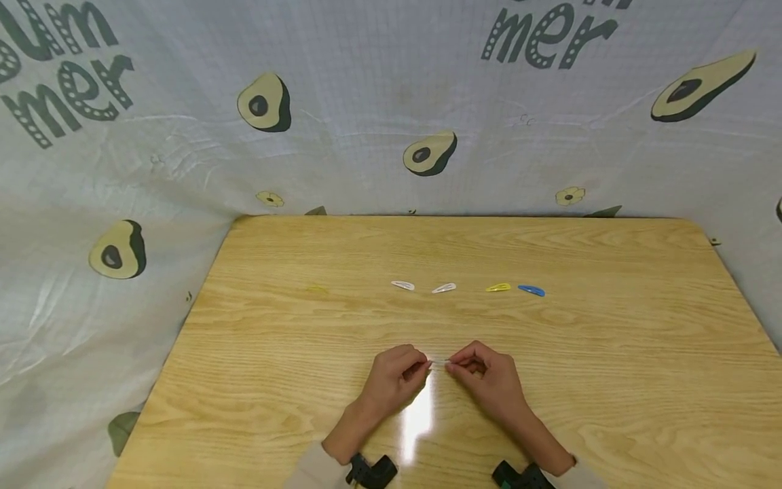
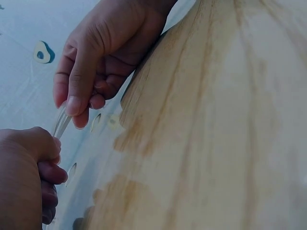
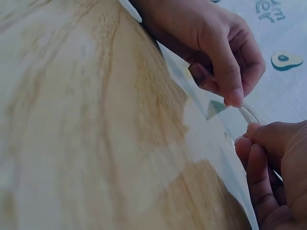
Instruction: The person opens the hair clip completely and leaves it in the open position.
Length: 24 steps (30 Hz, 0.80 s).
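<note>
Head view: left hand (image 1: 396, 375) and right hand (image 1: 491, 377) are pinching, seemingly flexing, a slim whitish strip (image 1: 438, 362), perhaps a hairclip; next, steadiness is counting.

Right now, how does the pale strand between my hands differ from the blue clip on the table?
The strand is pale; the clip is blue. The left hand and right hand pinch the strand; the clip lies untouched on the table. The strand shows as thin lines, whereas the clip narrows toward its left end. Both look slender.
</note>
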Available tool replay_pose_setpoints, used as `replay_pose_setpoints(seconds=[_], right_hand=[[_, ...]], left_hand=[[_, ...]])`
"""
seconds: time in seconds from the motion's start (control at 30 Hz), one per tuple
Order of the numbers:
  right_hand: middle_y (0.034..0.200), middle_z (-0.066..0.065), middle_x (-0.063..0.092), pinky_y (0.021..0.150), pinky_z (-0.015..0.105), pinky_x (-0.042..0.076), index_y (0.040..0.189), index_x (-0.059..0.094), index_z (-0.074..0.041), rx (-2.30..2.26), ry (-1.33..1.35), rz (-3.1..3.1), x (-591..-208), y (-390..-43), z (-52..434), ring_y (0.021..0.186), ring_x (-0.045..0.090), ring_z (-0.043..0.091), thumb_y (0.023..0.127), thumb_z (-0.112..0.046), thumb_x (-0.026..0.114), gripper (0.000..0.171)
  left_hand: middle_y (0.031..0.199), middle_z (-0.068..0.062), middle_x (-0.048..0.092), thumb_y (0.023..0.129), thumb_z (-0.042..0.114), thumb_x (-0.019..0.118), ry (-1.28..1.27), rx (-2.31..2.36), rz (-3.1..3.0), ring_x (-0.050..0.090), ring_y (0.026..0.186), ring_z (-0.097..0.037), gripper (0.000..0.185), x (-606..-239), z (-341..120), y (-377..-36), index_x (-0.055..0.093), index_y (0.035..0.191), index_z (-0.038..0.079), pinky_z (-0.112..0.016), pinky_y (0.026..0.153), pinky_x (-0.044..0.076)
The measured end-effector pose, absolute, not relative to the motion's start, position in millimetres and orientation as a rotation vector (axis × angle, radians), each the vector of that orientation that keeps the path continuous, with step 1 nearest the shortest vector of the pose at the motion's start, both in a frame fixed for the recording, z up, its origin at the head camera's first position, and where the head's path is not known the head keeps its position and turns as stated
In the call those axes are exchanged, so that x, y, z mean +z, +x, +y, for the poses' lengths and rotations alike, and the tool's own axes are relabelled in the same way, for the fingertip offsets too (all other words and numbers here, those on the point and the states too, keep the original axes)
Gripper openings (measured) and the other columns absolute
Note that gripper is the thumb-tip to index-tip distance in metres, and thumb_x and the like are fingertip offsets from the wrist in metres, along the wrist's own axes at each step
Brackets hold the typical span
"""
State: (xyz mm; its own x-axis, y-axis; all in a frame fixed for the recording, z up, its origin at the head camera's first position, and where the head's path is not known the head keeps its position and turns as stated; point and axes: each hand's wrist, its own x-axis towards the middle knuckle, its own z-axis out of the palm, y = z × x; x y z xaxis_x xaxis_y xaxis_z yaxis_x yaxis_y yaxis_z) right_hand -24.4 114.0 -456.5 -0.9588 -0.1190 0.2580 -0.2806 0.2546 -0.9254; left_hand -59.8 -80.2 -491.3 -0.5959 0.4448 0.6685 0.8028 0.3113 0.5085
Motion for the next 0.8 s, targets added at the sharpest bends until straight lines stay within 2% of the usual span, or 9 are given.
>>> replay_pose_setpoints(seconds=[0.6,0.8], right_hand=[[0.075,0.009,0.068,0.047,0.025,0.048,0.083,0.066,-0.002,1.77,0.359,-2.368,-456,-24,110,0.056,0.063,0.024,0.078,0.008,0.073,0.013],[0.074,0.004,0.068,0.046,0.023,0.047,0.084,0.067,-0.007,1.767,0.34,-2.368,-475,-26,112,0.055,0.062,0.019,0.079,0.003,0.075,0.013]], left_hand=[[0.063,0.004,0.05,0.076,-0.009,0.068,-1.102,-1.2,-2.161,0.042,0.055,-0.002,0.016,-493,-81,-61,0.064,0.075,0.007,-0.009,0.053,0.036],[0.063,0.003,0.05,0.077,-0.009,0.068,-1.099,-1.205,-2.156,0.042,0.055,-0.002,0.016,-494,-81,-61,0.063,0.075,0.007,-0.008,0.053,0.036]])
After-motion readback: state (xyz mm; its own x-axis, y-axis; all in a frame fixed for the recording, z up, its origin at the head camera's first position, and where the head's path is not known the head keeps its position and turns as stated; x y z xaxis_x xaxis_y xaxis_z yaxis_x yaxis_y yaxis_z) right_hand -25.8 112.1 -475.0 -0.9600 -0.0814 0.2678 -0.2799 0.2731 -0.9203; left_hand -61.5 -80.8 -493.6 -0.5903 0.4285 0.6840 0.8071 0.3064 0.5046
